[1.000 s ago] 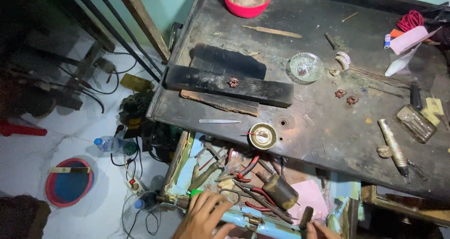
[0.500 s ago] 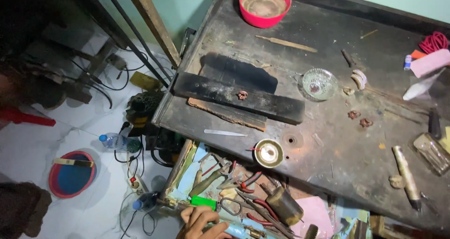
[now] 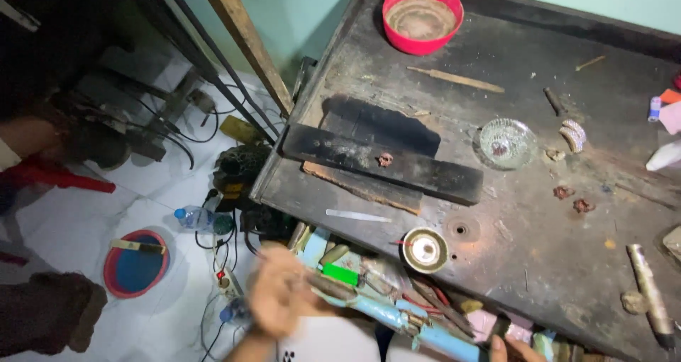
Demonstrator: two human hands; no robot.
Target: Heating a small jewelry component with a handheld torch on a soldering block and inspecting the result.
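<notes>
The left hand point(image 3: 280, 294) has lifted out of the open tool drawer point(image 3: 397, 309) below the tabletop point(image 3: 539, 262), blurred, seemingly pinching a thin rod. The right hand point(image 3: 512, 348) stays at the drawer's near right edge; its grip cannot be told.

Single head-worn view, looking steeply down from above.

The scene is seen from over the near edge of the dark, worn metal workbench point(image 3: 539, 262), with the lens tilted so the bench runs diagonally toward the far pale-green wall point(image 3: 305, 7). The bench's far edge is reached at the top of the frame, its left edge and the white tiled floor point(image 3: 78, 220) beside it are taken in, and the near edge is cut off at the bottom. Only one view is supplied, so nothing is shared.
</notes>
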